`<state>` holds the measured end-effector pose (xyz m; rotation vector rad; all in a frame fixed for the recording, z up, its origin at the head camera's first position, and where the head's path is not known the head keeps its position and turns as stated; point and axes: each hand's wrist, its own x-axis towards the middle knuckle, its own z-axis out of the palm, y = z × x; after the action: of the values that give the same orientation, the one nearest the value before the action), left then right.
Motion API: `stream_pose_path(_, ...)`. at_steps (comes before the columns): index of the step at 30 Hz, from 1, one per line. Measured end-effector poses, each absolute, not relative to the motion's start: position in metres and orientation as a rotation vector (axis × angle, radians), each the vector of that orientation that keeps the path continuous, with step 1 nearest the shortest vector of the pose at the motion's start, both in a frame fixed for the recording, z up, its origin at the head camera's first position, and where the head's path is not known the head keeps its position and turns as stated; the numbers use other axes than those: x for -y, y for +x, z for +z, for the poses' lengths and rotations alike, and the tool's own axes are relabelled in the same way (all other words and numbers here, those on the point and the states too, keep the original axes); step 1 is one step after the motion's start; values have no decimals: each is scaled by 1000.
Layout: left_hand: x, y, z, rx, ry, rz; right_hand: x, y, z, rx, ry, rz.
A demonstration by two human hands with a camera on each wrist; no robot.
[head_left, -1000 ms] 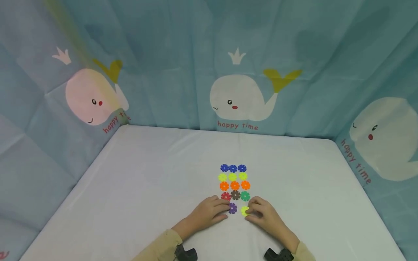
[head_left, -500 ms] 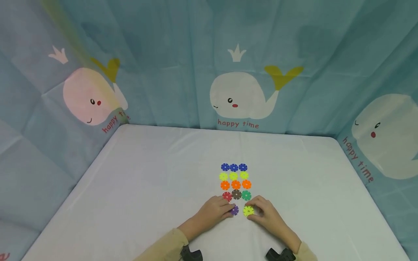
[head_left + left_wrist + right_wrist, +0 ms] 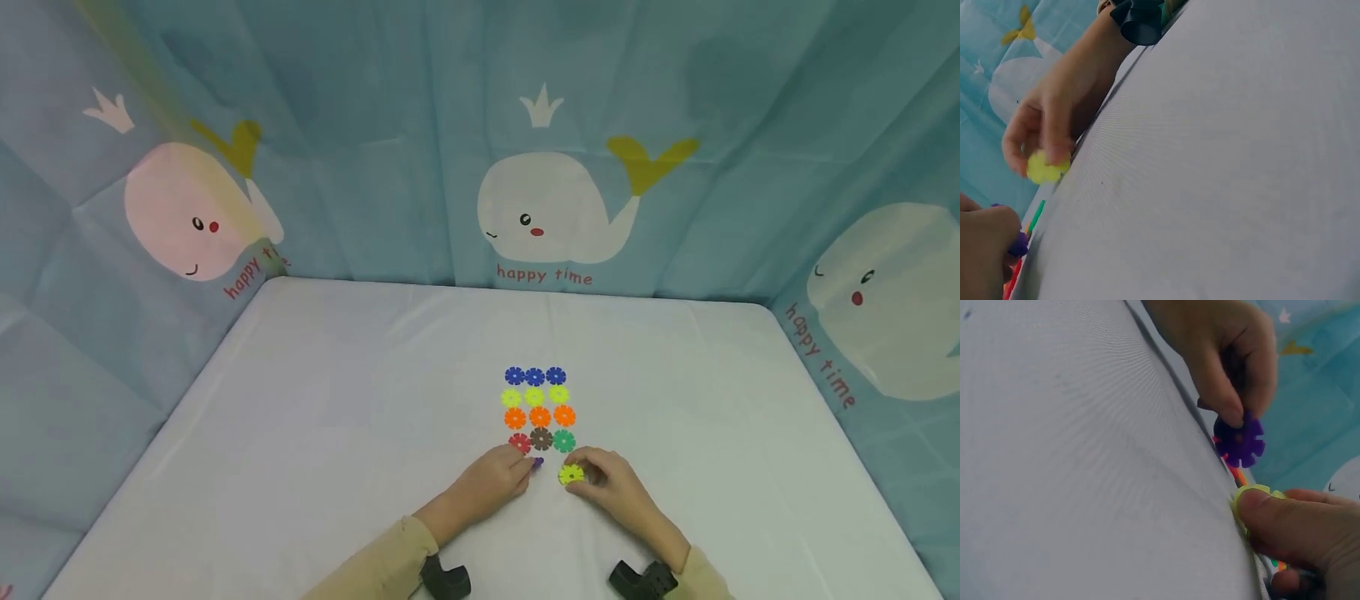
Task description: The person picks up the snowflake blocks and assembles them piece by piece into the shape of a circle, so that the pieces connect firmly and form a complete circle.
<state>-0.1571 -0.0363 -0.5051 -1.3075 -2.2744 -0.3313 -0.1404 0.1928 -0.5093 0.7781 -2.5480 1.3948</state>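
Observation:
Between thumb and fingers, my left hand (image 3: pixel 483 492) pinches a purple snowflake disc (image 3: pixel 538 462), seen nearly edge-on in the head view. Its notched rim (image 3: pixel 1241 447) faces the right wrist camera. My right hand (image 3: pixel 618 492) pinches a yellow snowflake disc (image 3: pixel 571 474) by its edge, a short gap to the right of the purple one. Both discs are held off the table in the wrist views. Just beyond the hands lie a red disc (image 3: pixel 520 443), partly behind the left fingers, a brown disc (image 3: pixel 541 438) and a green disc (image 3: pixel 564 441).
Farther back on the white table (image 3: pixel 337 400) are rows of three orange discs (image 3: pixel 539 417), three yellow discs (image 3: pixel 534 397) and three blue discs (image 3: pixel 534 377). A blue curtain with printed whales (image 3: pixel 540 208) surrounds the table. Black camera mounts (image 3: pixel 643 581) sit at both wrists.
My left hand has gripped the purple disc and turned it from face-up to edge-on. The right fingers have shifted to the yellow disc's right edge, uncovering its face. The head view has tilted slightly.

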Motion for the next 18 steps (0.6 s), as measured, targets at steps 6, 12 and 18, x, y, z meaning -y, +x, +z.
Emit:
stream_pose_path(6,40,-159,-508,2289,-1131,-871,-178,-141,-478,2439,566,1904)
stream_pose_path(12,48,-161,-509,2269,-945,-1218,-160,-162,-477,2392,426,2195)
stream_pose_path(18,49,-164,-511,2289,-820,-1446,-147,-169,-485,2388,386,2269)
